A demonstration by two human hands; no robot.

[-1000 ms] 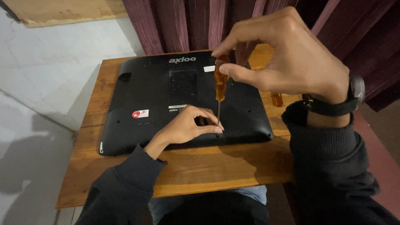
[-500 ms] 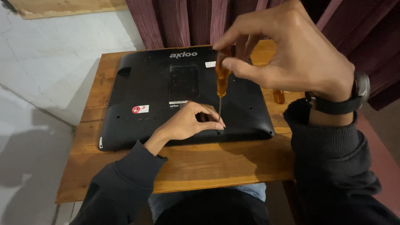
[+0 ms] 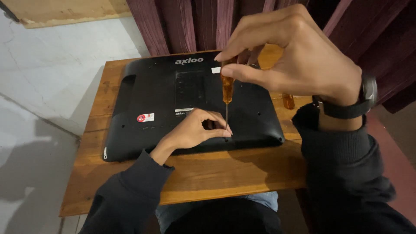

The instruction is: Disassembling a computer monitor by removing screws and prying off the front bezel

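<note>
Two stickers, red oval (image 3: 145, 117) and white square (image 3: 216, 69), mark the black casing (image 3: 143, 91).

A wooden table (image 3: 208, 173) stands before maroon curtains (image 3: 190, 24) on grey floor (image 3: 47, 65).

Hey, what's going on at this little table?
A person has a black laptop lying bottom up on a small wooden table. The right hand holds an amber-handled screwdriver upright, its tip down near the laptop's front edge. The left hand rests on the case, fingers pinched around the shaft by the tip. Another amber-handled tool lies behind the right wrist.
</note>
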